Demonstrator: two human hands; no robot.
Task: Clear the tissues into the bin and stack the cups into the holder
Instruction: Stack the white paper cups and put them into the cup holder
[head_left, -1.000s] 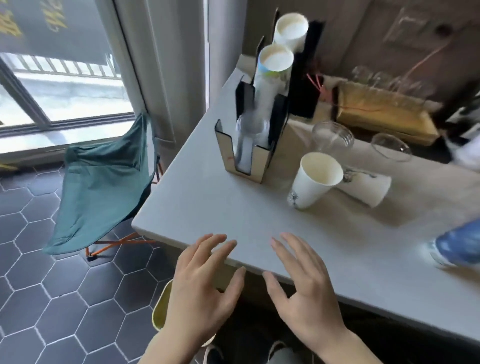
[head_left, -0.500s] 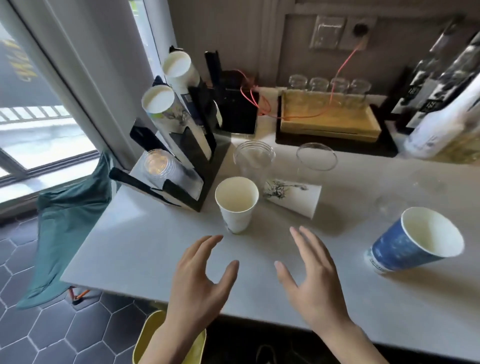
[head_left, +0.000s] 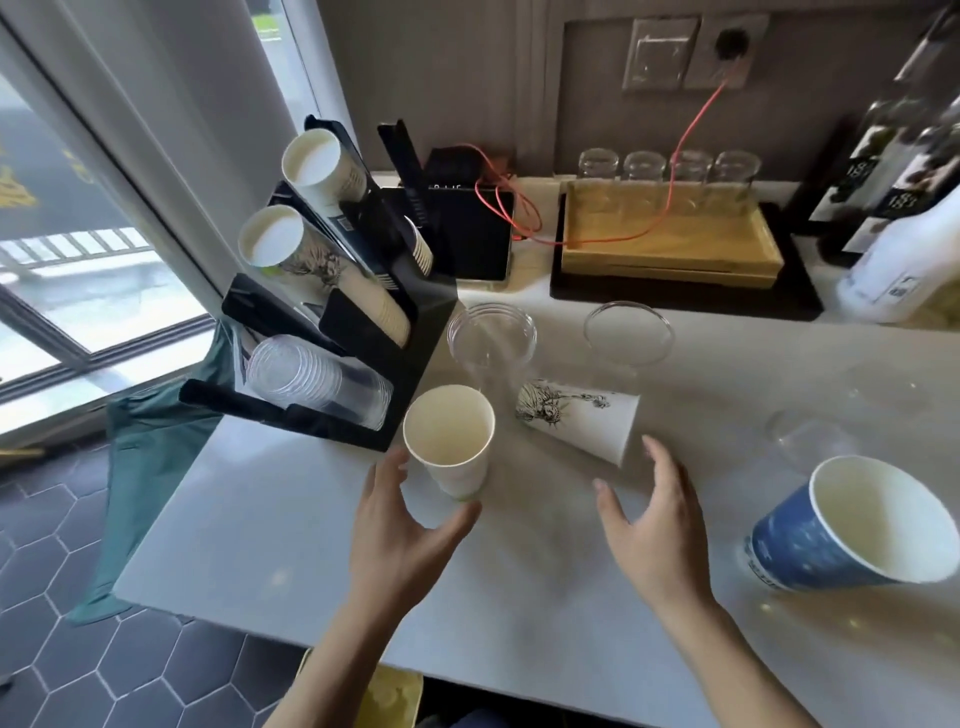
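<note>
A white paper cup (head_left: 453, 441) stands upright on the white table (head_left: 260, 525). My left hand (head_left: 402, 535) is open around its base, thumb and fingers close on either side, not clearly gripping. My right hand (head_left: 657, 535) hovers open just in front of a printed white cup (head_left: 582, 418) lying on its side. Two clear plastic cups (head_left: 491, 340) (head_left: 627, 335) stand behind. A blue paper cup (head_left: 841, 530) tilts at the right. The black cup holder (head_left: 410, 358) at the left carries stacks of paper and clear cups. No tissues are visible.
A wooden tray (head_left: 670, 247) with glass jars, a black device (head_left: 470, 236) with a red cable and bottles (head_left: 904, 208) line the back wall. A yellow bin (head_left: 389, 696) shows under the table's near edge. A green folding chair (head_left: 156, 467) stands at the left.
Both hands have reached forward over the table. My left hand has come up to the upright white cup; my right hand has neared the lying printed cup. The view swung right.
</note>
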